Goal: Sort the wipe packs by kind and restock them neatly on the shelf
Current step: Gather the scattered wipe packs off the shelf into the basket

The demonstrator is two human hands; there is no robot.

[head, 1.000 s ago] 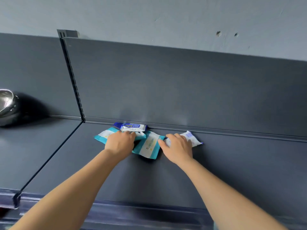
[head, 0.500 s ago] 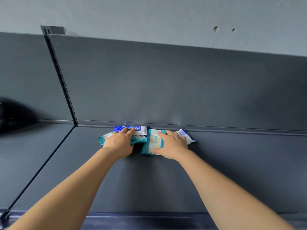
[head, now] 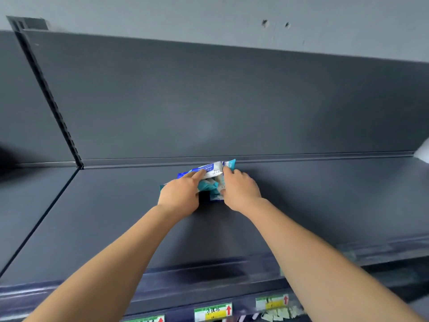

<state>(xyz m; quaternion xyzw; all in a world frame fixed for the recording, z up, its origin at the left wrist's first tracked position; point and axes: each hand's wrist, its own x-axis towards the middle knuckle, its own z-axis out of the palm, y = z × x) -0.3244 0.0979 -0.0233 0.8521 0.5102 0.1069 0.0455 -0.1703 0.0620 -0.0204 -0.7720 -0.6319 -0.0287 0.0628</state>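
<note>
A small bunch of wipe packs lies at the back of the dark grey shelf (head: 301, 205). On top is a blue and white pack (head: 205, 169); teal and white packs (head: 210, 185) are squeezed together beneath and beside it. My left hand (head: 180, 194) lies over the left side of the bunch, its fingers reaching onto the blue pack. My right hand (head: 240, 189) holds the right side, fingers curled over a teal pack's edge. Both hands hide much of the packs.
The shelf's back panel (head: 232, 101) rises right behind the packs. A slotted upright (head: 50, 96) divides it from the neighbouring bay at left. Green and yellow price tags (head: 212, 312) hang on the front rail. Something white (head: 423, 151) shows at the right edge.
My hands have pushed the spread-out packs together into one tight bunch. The camera has turned left-to-right, so the bunch now sits nearer the middle.
</note>
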